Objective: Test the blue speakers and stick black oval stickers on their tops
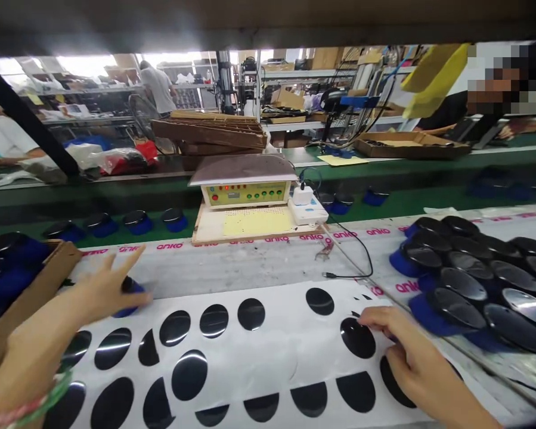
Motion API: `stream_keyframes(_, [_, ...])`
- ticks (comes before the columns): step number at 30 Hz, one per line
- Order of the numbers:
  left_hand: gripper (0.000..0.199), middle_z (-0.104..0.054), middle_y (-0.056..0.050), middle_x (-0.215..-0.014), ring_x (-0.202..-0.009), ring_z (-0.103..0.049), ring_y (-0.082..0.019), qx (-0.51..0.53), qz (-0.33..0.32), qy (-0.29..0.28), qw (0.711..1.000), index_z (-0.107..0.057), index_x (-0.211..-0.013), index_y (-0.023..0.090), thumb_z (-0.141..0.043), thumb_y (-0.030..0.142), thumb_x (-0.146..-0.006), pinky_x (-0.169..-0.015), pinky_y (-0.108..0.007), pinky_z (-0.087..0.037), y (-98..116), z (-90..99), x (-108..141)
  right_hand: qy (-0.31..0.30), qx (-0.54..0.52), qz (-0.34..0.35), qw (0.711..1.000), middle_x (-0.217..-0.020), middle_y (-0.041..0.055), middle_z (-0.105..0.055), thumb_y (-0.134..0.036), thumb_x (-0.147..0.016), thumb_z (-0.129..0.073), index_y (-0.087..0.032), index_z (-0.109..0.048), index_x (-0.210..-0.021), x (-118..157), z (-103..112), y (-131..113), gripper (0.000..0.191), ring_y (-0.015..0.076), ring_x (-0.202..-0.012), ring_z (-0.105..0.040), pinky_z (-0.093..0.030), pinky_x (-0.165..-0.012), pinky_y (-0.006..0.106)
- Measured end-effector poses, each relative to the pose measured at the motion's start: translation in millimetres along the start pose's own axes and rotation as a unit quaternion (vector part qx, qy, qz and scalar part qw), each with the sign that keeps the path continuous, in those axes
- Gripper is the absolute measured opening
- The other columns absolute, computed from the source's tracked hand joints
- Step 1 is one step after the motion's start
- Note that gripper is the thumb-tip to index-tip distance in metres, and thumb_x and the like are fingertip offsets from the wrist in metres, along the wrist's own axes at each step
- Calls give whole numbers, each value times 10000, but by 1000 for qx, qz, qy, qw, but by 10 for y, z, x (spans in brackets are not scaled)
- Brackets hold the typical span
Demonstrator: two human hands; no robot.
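Observation:
My left hand (pixel 91 292), blurred, is open with its fingers spread. It is beside a black-topped blue round unit (pixel 132 296), partly hidden behind the thumb; I cannot tell whether they touch. At the right, the index fingertip of my right hand (pixel 411 351) is at the upper edge of a black disc (pixel 358 338) on a white sheet (pixel 276 333). That hand's thumb and index finger are apart, and its other fingers are curled under. Several more black discs, such as one near the middle (pixel 189 374), lie on the sheet, some of them partly covered.
Black-topped blue units (pixel 464 268) crowd the right side. More fill a cardboard box (pixel 62 262) at left and stand along the green belt (pixel 178 202). A control box (pixel 247 193) stands behind the sheet, with a black cable (pixel 350 276) nearby. Other people are beyond.

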State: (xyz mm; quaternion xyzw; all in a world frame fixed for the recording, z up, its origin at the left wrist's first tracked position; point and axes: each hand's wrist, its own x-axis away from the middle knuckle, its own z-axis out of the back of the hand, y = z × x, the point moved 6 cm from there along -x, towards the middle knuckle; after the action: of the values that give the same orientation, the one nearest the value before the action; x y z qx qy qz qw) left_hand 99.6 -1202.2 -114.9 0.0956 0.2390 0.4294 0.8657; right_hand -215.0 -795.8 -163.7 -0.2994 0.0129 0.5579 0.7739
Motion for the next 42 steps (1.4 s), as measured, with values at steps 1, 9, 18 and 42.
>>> stream_keyframes(1, [580, -634, -73, -796, -607, -635, -265, -50, 15, -61, 997, -641, -1087, 331, -701, 557, -556, -570, -400, -511, -103, 5, 151, -30, -7, 17, 999, -1038, 27, -577, 5, -627, -322, -266, -478, -1039, -20, -56, -33, 517, 188, -999, -561, -480, -839, 345])
stream_keyframes(9, [570, -538, -44, -1173, -920, -627, -220, 47, -88, -49, 994, -418, -1325, 397, -592, 411, -782, -688, -316, -558, 1582, -333, 1275, -126, 2, 82, 989, -1007, 62, -528, 56, -510, -337, -222, -448, -900, -178, -350, -219, 492, 241, -973, -508, -428, -831, 439])
stream_keyframes(18, [647, -434, -62, -1153, -855, -612, -194, 162, -104, -116, 974, -380, -1338, 405, -596, 265, -745, -672, -312, -547, 2062, -930, 1533, -75, 48, 220, 972, -898, 63, -559, 63, -660, -362, -202, -483, -834, -140, -155, -319, 339, 194, -775, -483, -433, -693, 351])
stream_keyframes(42, [635, -404, -64, -1143, -848, -582, -179, 180, -98, -115, 972, -382, -1337, 384, -611, 262, -757, -682, -299, -523, 2045, -914, 1551, -273, 58, 142, 950, -1150, 50, -610, -240, -834, -593, -290, -608, -1133, -176, -53, -352, 304, 226, -991, -619, -506, -817, 338])
